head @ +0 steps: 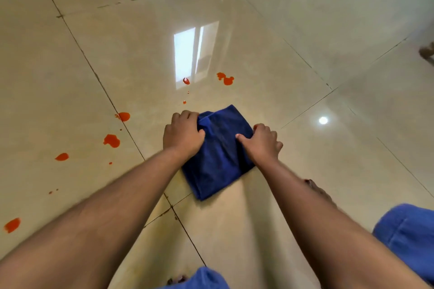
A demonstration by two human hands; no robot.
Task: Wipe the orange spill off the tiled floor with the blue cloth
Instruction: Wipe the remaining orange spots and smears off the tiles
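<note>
A folded blue cloth (219,152) lies flat on the glossy beige tiled floor (293,58) in the middle of the view. My left hand (183,135) grips its left edge with curled fingers. On the cloth's right edge, my right hand (261,142) presses down and holds it. Orange spill spots dot the floor: a double blot (225,78) ahead of the cloth, a small one (186,80) near the window reflection, and several to the left, among them one blot (123,116), a second (111,140) and a third (62,157).
Another orange blot (12,225) sits at the far left edge. My knees in blue fabric (408,237) show at the bottom right and bottom centre. Dark grout lines cross the tiles. A brown object (427,53) pokes in at the right edge.
</note>
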